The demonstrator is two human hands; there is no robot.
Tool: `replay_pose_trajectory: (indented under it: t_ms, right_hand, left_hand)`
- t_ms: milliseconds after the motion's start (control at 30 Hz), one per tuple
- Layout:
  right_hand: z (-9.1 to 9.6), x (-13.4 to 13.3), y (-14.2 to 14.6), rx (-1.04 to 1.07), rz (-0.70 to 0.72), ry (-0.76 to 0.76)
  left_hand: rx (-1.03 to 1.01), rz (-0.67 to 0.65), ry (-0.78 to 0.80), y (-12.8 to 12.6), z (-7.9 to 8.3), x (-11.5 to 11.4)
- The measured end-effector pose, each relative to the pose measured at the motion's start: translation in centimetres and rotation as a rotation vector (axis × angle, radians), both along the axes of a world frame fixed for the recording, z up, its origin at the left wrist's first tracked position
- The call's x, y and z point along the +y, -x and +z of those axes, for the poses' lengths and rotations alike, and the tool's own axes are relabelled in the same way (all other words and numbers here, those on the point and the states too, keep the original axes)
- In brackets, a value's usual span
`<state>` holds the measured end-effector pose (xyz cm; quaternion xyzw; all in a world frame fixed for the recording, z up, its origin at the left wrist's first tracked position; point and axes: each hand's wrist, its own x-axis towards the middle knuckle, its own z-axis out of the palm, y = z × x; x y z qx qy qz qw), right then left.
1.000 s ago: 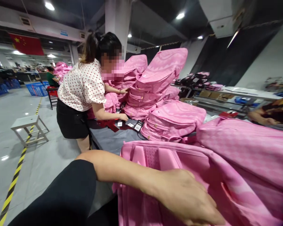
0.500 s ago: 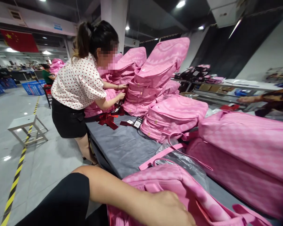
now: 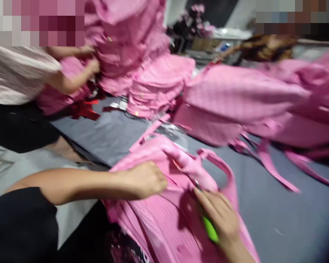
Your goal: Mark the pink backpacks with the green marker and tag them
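Changed since half a second ago, as my feed shows: right hand come into view, bearing a green tool; camera view swung down and to the right, bringing more of the bag into sight.

Item: bag, pink, one, nearest me, unfastened, at the near edge of the tabletop.
Item: left hand, fingers curled tight on the bag's upper edge, dark sleeve behind.
Item: right hand, over the bag's interior, grasping the green tool; blur keeps me from naming its type.
Item: plastic wrap, clear, just beyond the bag.
Item: straps, pink, trailing over the tabletop at right.
Item: large bag, pink, lying behind the wrap, straps beside it.
Item: small stack, pink bags, left of the large bag.
Item: tags, beside the small stack; red ribbons further left.
Item: tall stack, pink bags, a co-worker's hands at its left side.
Item: second person, patterned top, behind the large bag, blurred.
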<state>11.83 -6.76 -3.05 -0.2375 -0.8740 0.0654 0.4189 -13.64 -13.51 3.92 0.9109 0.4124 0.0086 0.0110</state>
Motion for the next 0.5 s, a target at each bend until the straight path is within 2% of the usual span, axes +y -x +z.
replay_pose_trajectory:
  t_ms: [100, 200, 267, 400, 500]
  right_hand:
    - [-1.0, -3.1, -1.8, -0.107, -0.019, -0.076]
    - [-0.9, -5.3, -0.1, -0.08, -0.05, -0.083]
    - [-0.8, -5.9, 1.9, -0.004, -0.088, -0.083]
    - [-1.3, -5.8, 5.7, 0.115, -0.18, -0.066]
    - [-1.6, -6.3, 7.3, 0.191, -0.208, 0.033]
  left_hand:
    - [-0.079, -0.061, -0.077, 0.4, 0.5, 0.6]
    - [-0.153, -0.144, -0.324, 0.3, 1.5, 1.4]
    - [-0.145, -0.067, -0.403, -0.3, 2.2, 2.1]
    - [0.031, 0.109, -0.235, -1.7, 2.6, 4.8]
    - [0.161, 0.162, -0.142, -2.2, 1.6, 7.2]
